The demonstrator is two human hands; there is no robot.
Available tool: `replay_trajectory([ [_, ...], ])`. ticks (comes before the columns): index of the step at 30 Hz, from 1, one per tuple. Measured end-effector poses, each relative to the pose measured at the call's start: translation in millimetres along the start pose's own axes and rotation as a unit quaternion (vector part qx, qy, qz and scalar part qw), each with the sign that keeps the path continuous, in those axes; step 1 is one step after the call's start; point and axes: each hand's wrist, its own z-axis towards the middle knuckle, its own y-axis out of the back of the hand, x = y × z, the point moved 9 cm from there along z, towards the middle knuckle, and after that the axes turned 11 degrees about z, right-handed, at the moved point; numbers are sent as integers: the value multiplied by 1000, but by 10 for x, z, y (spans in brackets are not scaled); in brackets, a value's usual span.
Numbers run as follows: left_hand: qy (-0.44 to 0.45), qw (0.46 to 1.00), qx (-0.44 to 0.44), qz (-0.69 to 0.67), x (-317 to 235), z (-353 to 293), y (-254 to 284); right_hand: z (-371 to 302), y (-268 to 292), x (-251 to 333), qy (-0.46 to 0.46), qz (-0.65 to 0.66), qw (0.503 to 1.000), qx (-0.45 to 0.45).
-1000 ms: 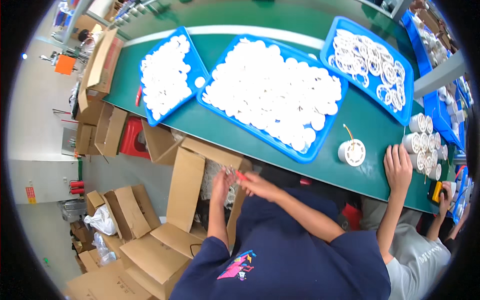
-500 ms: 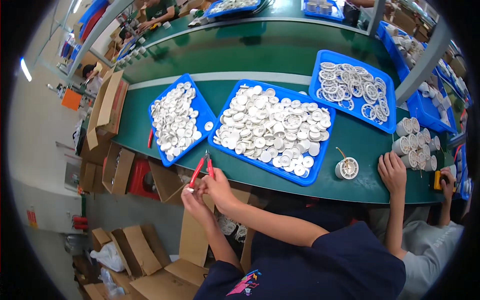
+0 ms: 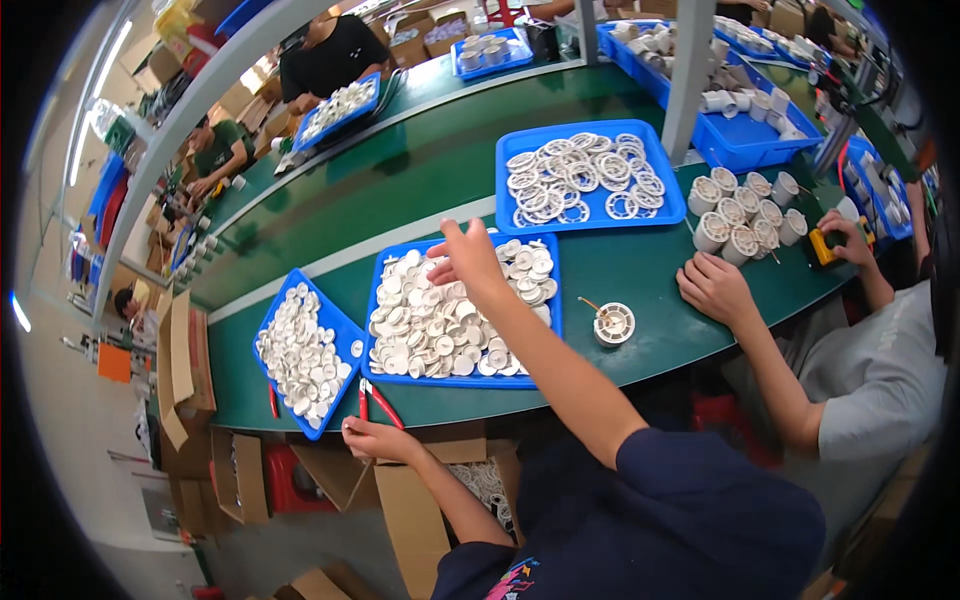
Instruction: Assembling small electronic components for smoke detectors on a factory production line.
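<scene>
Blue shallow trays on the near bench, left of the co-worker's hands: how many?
3: the left tray of white discs, the larger middle tray beside it, and the right tray of white rings, set farther back.

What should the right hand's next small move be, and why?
I'd probably lower the right hand and pick one of the white discs. Its fingers look spread with no visible load, and in this view they overlap the upper part of the middle blue tray, heaped with discs. The red-handled pliers are out of that hand, near the left hand.
</scene>
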Motion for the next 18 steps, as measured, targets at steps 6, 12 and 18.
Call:
replay_trajectory([
  [6,-77,997,-1,-7,-48,255,-73,385,-553,654,286,-550,781,79],
  [12,-101,993,45,32,-176,221,-149,1293,-47,277,75,-856,432,273],
  [18,-7,989,72,-127,17,169,320,1302,70,221,27,-851,455,261],
])
